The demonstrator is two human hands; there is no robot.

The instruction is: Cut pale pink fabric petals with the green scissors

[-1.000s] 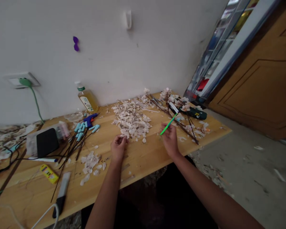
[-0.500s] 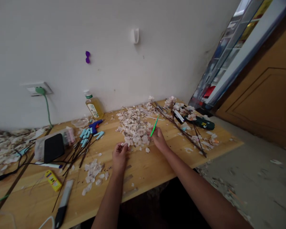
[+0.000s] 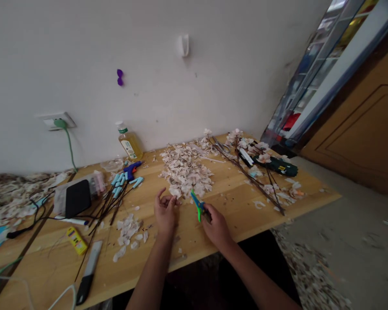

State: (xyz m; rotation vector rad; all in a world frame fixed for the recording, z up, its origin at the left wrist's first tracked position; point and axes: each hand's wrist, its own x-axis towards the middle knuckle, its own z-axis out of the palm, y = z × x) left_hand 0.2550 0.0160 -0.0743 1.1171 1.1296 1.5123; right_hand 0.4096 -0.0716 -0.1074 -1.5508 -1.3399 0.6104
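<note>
**Tabletop (image 3: 239, 211) bears a petal heap (image 3: 186, 170) as the right hand (image 3: 215, 224) grips a green-and-blue tool (image 3: 198, 206)**

The wooden tabletop runs along a wall, its near edge at the person's lap. Flowering branches (image 3: 261, 188) slant across its right end, blossoms toward the back edge, among loose petals and a dark-green object (image 3: 281, 165). The pale heap spreads from the back edge to the middle.

Both hands are over the stretch between heap and near edge. The right one has its fingers closed around the tool, which points up and leftward at the heap's front; its exact kind is hard to make out. The left hand (image 3: 166, 213) is just beside the heap's front, forefinger raised apart, the other fingers curled toward the thumb; whether they pinch a petal cannot be told.

Farther left lie dark sticks (image 3: 115, 209), some tipped in pale blue, and a clear pouch (image 3: 61, 196) with a black slab (image 3: 78, 198) on it. A box cutter (image 3: 89, 271) lies toward the near left corner. A bottle (image 3: 131, 146) of yellow liquid stands by the back edge, with a blue glue gun (image 3: 131, 170) in front of it. A smaller petal scatter (image 3: 127, 230) lies left of the left hand. Smallest are a yellow box (image 3: 76, 241) and a pen (image 3: 71, 220).
</note>
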